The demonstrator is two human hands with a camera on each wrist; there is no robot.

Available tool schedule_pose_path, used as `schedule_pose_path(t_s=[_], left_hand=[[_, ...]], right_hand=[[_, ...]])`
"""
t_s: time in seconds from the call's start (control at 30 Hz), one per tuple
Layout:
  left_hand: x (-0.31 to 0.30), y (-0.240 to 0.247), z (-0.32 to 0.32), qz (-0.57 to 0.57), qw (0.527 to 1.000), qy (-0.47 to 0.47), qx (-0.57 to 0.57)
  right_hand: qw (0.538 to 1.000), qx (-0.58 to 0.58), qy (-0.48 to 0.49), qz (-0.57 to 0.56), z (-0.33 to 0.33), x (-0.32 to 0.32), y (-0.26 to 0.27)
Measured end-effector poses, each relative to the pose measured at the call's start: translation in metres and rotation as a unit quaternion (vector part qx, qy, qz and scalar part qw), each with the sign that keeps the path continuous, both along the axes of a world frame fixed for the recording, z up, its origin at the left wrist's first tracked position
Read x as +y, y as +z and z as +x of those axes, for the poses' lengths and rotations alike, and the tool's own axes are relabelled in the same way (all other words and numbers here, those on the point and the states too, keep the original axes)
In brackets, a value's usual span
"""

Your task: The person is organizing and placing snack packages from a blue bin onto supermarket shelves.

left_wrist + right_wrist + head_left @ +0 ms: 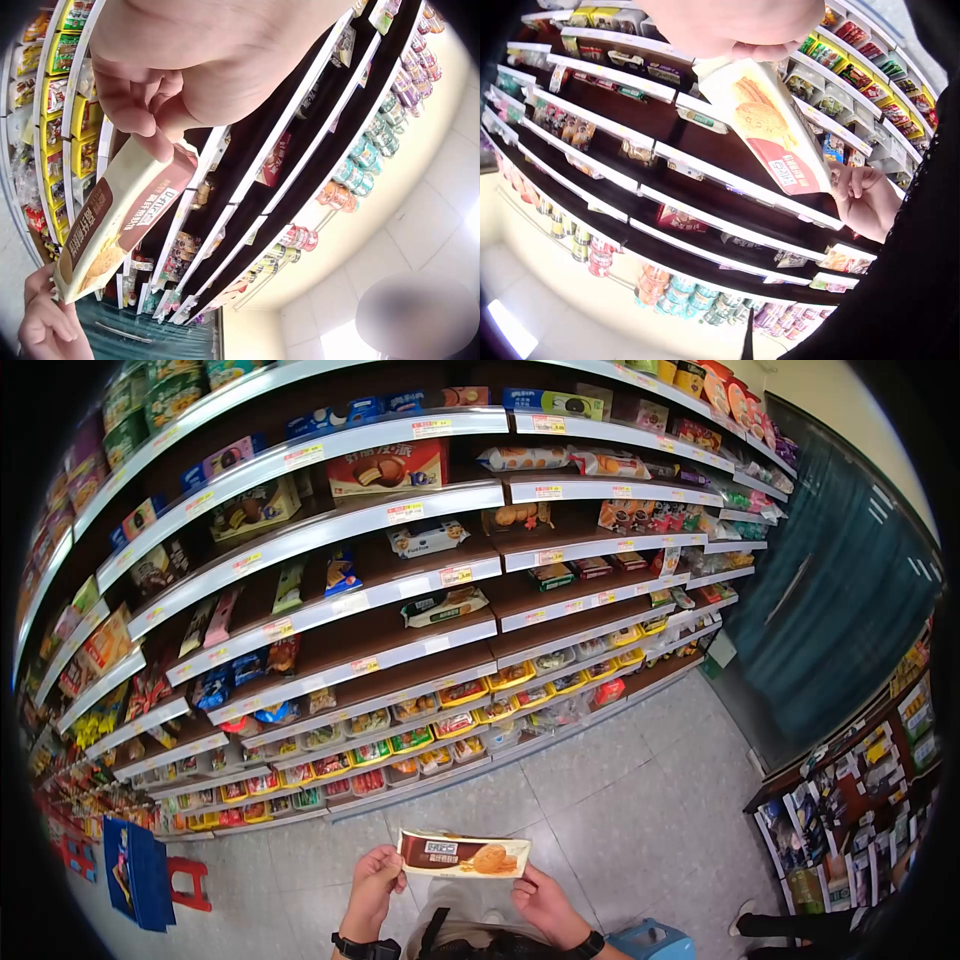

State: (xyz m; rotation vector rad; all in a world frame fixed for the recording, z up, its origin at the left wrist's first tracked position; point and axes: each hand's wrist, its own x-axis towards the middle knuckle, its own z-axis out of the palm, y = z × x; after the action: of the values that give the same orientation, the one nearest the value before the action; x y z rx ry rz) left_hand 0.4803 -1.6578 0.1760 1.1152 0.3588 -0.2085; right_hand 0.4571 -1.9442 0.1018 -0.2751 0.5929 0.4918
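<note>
A long biscuit packet (465,856), cream and brown with round biscuits pictured on it, is held level in front of the body in the head view. My left hand (376,882) pinches its left end between thumb and fingers. At the opposite end, my right hand (545,900) grips the corner. The left wrist view shows the packet (120,217) slanting, its printed front and reddish side visible. From the right wrist, the packet (761,124) appears with the biscuit picture near my right hand (742,26), whose fingertips are partly hidden behind it.
Curved store shelves (350,605) with price tags carry snack boxes and packets. Yellow-edged bins (460,692) of small snacks line the lower rows. A red stool (190,884) and blue display box (138,870) stand at left, a blue basket (652,940) by my right arm. Another person's legs (800,925) show at right.
</note>
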Motion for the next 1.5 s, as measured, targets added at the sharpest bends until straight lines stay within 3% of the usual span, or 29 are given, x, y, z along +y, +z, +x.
schedule_pose_path(t_s=[0.1, 0.27, 0.57, 0.67, 0.73, 0.97, 1.03, 1.17, 1.3, 1.4, 1.5], left_hand=[[-0.018, 0.005, -0.049, 0.012, 0.999, -0.013, 0.028], [-0.034, 0.016, -0.074, 0.033, 0.999, -0.024, 0.003], [-0.019, 0.004, -0.055, 0.034, 0.999, -0.006, -0.001], [-0.003, 0.0, -0.028, 0.051, 0.999, 0.003, -0.004], [0.007, 0.008, -0.002, 0.074, 0.997, 0.021, -0.027], [0.069, 0.008, 0.108, 0.082, 0.995, 0.041, -0.038], [0.086, 0.014, 0.149, 0.116, 0.99, 0.051, -0.062], [0.142, -0.015, 0.242, 0.158, 0.978, 0.066, -0.117], [0.193, -0.016, 0.337, 0.157, 0.979, 0.045, -0.122], [0.214, -0.008, 0.393, 0.121, 0.984, 0.069, -0.107], [0.234, -0.022, 0.439, 0.136, 0.984, 0.071, -0.091]], right_hand=[[1.0, 0.008, -0.002, 0.017, -0.044, -0.016, -0.002], [0.999, -0.029, -0.006, -0.019, -0.067, -0.029, -0.001], [0.998, -0.047, -0.035, -0.034, -0.042, -0.016, 0.001], [0.989, -0.081, -0.039, -0.12, -0.013, 0.003, 0.009], [0.971, -0.097, -0.053, -0.214, 0.017, 0.022, 0.023], [0.931, -0.178, 0.005, -0.318, 0.149, 0.093, 0.051], [0.885, -0.244, 0.021, -0.396, 0.199, 0.119, 0.05], [0.856, -0.287, 0.032, -0.429, 0.301, 0.17, 0.05], [0.827, -0.338, 0.011, -0.449, 0.397, 0.227, 0.064], [0.814, -0.366, 0.015, -0.452, 0.473, 0.258, 0.043], [0.795, -0.365, 0.045, -0.482, 0.516, 0.283, 0.046]])
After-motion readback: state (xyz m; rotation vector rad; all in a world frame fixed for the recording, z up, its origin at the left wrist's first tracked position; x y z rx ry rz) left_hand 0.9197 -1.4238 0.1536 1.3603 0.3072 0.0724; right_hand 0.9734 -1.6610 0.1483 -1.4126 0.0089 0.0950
